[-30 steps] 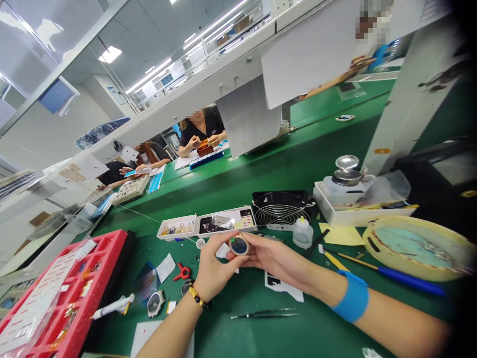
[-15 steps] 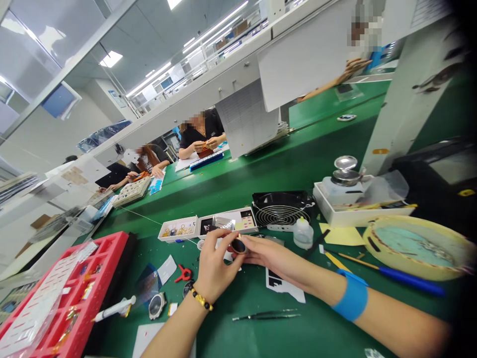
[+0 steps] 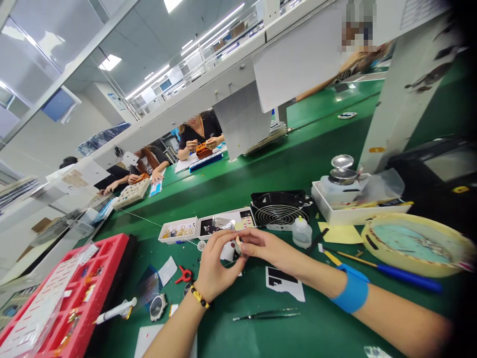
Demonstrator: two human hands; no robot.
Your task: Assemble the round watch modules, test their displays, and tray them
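Between the fingertips of both hands is a small round watch case (image 3: 237, 244), turned nearly edge-on and partly hidden by the fingers. My left hand (image 3: 215, 261) grips it from the left with thumb and fingers curled round. From the right, my right hand (image 3: 260, 244) pinches the same case. Below the hands, black tweezers (image 3: 266, 314) lie on the green table. A white sheet with black cut-outs (image 3: 285, 285) rests under the right forearm. To the left are a red clamp (image 3: 184, 274) and another watch case (image 3: 158, 307).
A red compartment tray (image 3: 106, 268) stands at left, with a white syringe (image 3: 116, 311) beside it. Behind the hands are white parts boxes (image 3: 179, 237), a fan (image 3: 281, 211) and a small bottle (image 3: 301, 232). A round yellow tray (image 3: 372, 258) sits at right. Co-workers sit across the table.
The watch case has been tilted from showing its round dark face to nearly edge-on. My right fingers have shifted over its top; both hands stay in about the same place.
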